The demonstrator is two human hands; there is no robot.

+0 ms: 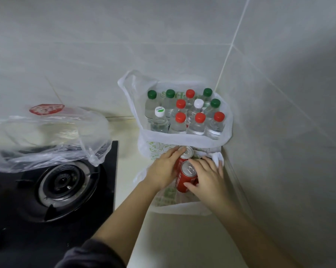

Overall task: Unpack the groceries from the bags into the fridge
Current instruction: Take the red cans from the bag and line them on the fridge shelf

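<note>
Red cans [186, 176] sit in the white bag [168, 197] on the desk [163, 238]: your left grip [163, 169] and right grip [207, 176] each wrap one; lift both straight up, clear of the plastic.

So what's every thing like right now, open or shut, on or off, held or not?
Left hand: grips the far red can.
Right hand: grips the near red can.
Both cans: tops look unopened.
Water bottles: upright, caps on, in the white bag.
White bag: mouth open.
Clear bag: crumpled, lying partly over the stove.
Burner: off, no flame.
</note>
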